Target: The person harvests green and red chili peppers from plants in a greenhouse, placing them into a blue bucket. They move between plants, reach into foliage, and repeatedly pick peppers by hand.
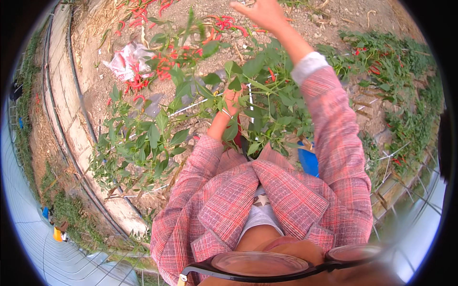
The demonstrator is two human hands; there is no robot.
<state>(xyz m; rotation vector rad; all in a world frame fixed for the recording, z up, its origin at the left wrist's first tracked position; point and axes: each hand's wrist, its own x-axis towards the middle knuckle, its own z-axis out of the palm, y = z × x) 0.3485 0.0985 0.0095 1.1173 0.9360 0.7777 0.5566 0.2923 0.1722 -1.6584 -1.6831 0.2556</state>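
Note:
My left hand (232,100), with a white band at the wrist, is in among the leaves of a chili pepper plant (256,68). Its fingers are curled around the plant's stems, and leaves partly hide them. A few red chili peppers (272,75) hang on this plant. At the top edge of the view, my right hand (259,14) is stretched out over the soil, thumb spread away and nothing visible in it. The tips of its fingers are cut off by the frame. Below and left of it lie picked red chili peppers (227,23) on the ground.
A white plastic bag (128,60) lies left, red peppers on and beside it. More peppers (139,14) are strewn beyond. White string (189,107) crosses the row near a white stake (251,100). Something blue (308,159) is beside my right side. Black hoses (77,85) run along a pale strip.

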